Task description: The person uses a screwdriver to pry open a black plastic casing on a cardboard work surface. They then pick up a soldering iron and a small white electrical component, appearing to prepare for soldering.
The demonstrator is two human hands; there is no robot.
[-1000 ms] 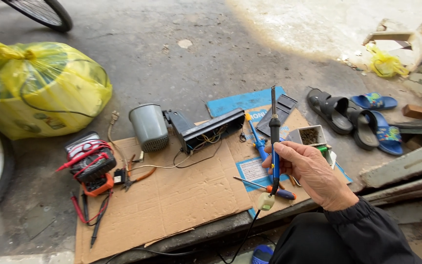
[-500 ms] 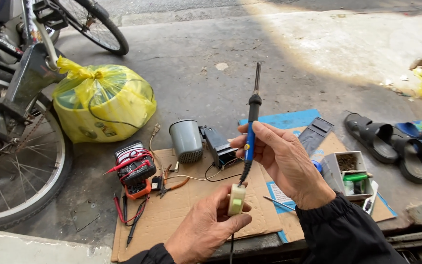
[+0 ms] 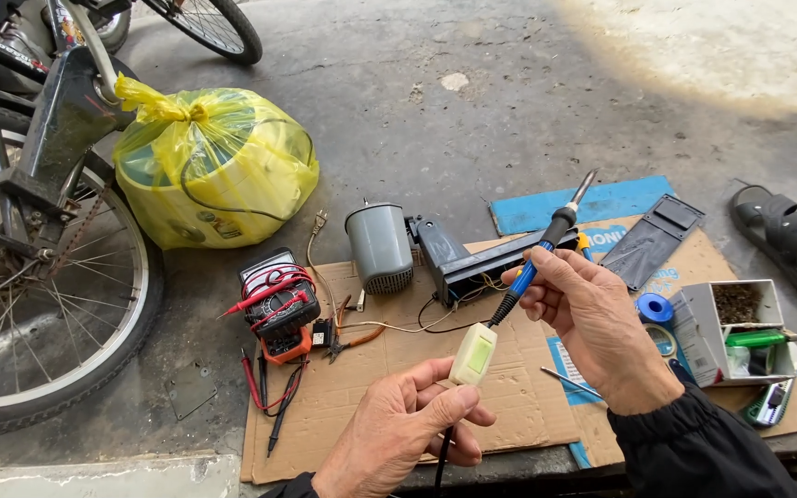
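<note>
My right hand (image 3: 592, 323) grips a soldering iron (image 3: 546, 242) by its blue and black handle, tip pointing up and to the right. My left hand (image 3: 403, 432) pinches a cream inline cord switch (image 3: 473, 354) on the iron's black cord, just below the handle. Both hands hover over a sheet of cardboard (image 3: 371, 406) lying on the concrete ground. Beyond the hands lies a grey motor housing (image 3: 379, 247) joined to a dark opened casing (image 3: 472, 260) with loose wires.
A red multimeter with probes (image 3: 279, 304) and small pliers (image 3: 352, 341) lie on the cardboard at left. A yellow plastic bag (image 3: 214, 166) and a bicycle wheel (image 3: 43, 314) stand at left. A small open box of parts (image 3: 726, 332), blue tape roll (image 3: 654, 308) and sandals (image 3: 791, 235) are at right.
The soldering iron has tilted from upright to leaning right. My left hand has lifted the cord switch higher, close under the handle. The view has shifted slightly left and closer.
</note>
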